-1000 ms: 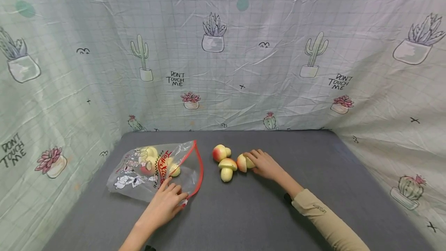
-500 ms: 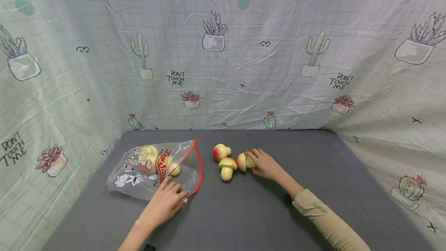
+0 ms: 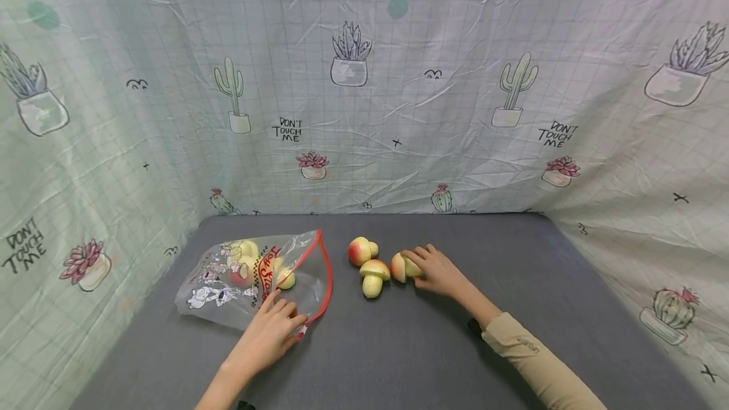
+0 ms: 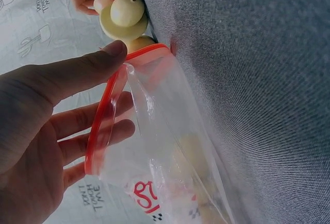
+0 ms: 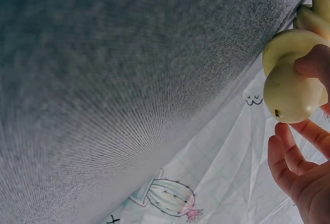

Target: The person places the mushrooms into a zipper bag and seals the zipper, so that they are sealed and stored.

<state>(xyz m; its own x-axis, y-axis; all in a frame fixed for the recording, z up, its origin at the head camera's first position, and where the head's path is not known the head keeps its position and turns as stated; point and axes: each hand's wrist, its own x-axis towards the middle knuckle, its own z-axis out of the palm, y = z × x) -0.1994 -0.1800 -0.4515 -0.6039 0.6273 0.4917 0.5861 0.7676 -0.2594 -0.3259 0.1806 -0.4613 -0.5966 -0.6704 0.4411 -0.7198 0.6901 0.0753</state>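
A clear plastic zip bag (image 3: 328,283) with a red rim lies at the left, its mouth parted toward the right. My left hand (image 3: 266,333) holds the near side of that mouth, thumb and fingers either side of the red edge in the left wrist view. Several yellow-and-red mushroom-like pieces (image 3: 285,278) show through the plastic. At centre right my right hand (image 3: 440,274) grips a toy mushroom (image 3: 398,267) by its pale stem, thumb on one side and fingertips on the other. The stem (image 5: 291,92) faces the right wrist camera.
Two more toy mushrooms rest mid-table: one (image 3: 373,286) stem toward me, another (image 3: 359,251) just behind it. Dark grey cloth covers the table (image 3: 370,359). A cactus-print curtain (image 3: 398,163) hangs round the back and both sides.
The gripped mushroom has shifted very slightly to the right with my right hand. The left hand and the bag have stayed in place.
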